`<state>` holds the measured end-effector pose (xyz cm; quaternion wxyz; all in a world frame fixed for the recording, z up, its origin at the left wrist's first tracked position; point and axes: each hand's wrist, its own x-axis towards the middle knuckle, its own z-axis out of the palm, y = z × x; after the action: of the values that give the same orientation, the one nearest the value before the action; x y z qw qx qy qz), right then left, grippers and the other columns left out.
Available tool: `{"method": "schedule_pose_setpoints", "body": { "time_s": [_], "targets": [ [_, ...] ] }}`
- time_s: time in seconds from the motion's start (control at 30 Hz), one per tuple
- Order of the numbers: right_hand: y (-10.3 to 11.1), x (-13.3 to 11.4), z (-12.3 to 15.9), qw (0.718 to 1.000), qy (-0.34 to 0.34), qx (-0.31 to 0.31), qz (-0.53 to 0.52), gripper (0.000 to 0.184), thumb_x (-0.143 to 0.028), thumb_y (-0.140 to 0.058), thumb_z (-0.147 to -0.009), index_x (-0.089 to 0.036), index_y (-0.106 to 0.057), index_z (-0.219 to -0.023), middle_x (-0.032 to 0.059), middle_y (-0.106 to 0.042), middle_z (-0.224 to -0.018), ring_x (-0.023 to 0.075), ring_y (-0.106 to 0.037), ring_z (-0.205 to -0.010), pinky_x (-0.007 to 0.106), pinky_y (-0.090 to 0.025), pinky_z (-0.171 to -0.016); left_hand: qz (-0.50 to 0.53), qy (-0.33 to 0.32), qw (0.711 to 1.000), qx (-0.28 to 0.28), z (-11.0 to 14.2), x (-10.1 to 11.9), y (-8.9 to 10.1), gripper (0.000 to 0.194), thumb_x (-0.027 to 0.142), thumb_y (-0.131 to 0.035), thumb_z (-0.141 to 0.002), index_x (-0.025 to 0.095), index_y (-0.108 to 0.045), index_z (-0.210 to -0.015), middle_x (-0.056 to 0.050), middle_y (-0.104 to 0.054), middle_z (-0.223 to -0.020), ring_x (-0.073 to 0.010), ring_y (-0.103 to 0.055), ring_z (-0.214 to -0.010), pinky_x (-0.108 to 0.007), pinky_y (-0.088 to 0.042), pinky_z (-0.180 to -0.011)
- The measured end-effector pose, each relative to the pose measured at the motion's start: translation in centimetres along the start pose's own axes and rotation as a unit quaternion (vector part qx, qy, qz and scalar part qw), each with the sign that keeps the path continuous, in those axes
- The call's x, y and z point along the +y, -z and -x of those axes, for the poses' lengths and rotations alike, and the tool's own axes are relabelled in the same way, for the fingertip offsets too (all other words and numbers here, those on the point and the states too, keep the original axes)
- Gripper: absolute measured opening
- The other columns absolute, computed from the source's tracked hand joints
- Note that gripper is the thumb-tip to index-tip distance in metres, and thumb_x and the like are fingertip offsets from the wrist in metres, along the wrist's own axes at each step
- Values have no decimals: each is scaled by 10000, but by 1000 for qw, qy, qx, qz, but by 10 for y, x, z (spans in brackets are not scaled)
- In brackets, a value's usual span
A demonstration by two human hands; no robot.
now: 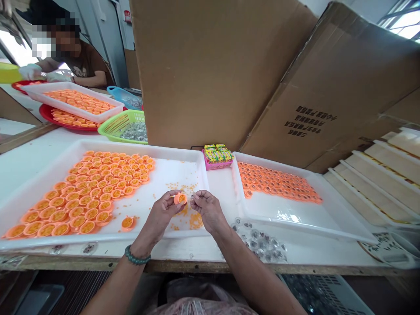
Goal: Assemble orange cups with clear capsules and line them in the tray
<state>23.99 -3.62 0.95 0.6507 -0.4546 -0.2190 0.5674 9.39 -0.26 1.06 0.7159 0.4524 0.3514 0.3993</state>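
Observation:
My left hand (163,214) pinches a small orange cup (180,199) with yellow filling, its mouth turned to the right. Close beside it, my right hand (208,210) holds a tiny clear piece (193,197) between thumb and fingertips; its exact kind is too small to make out. Both hands are over the white tray (164,153), where many similar orange cups (95,192) cover the left part. One lone cup (127,223) stands apart near my left wrist. Yellow crumbs (196,221) lie scattered under my hands. By my right forearm is a pile of clear pieces (262,245).
A second white tray (341,223) at right holds rows of orange cups with dark centres. Between the trays stands a pink basket (218,165) of small yellow-green packets. Tall cardboard (210,74) walls the back. A co-worker (88,65) sits back left, near a green basket (111,127).

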Motion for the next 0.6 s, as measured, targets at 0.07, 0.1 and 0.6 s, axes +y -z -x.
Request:
{"method": "schedule_pose_setpoints", "body": {
  "time_s": [0.07, 0.1, 0.6],
  "targets": [
    [-1, -3, 2, 999, 27, -15, 5, 241, -274, -770, -615, -164, -594, -738, -32, -597, -644, 88, -585, -611, 225, -469, -621, -5, 1, 1000, 1, 0, 1, 0, 445, 287, -738, -671, 182, -559, -1064, -66, -695, -935, -206, -632, -921, -344, -460, -873],
    [-2, -3, 2, 999, 38, -21, 11, 232, -276, -761, -631, -166, -593, -746, -31, -600, -649, 89, -589, -617, 225, -470, -626, -11, 0, 1000, 1, 0, 1, 0, 453, 285, -739, -669, 185, -556, -1070, -69, -693, -943, -208, -631, -924, -343, -459, -868],
    [-6, 10, -5, 998, -30, 5, 51, 264, -296, -774, -563, -134, -599, -676, -14, -596, -568, 79, -538, -529, 204, -409, -535, -37, -14, 999, 0, -3, -10, 3, 529, 307, -702, -701, 158, -563, -1189, -72, -667, -1104, -230, -587, -1052, -351, -433, -938]
  ]
}}
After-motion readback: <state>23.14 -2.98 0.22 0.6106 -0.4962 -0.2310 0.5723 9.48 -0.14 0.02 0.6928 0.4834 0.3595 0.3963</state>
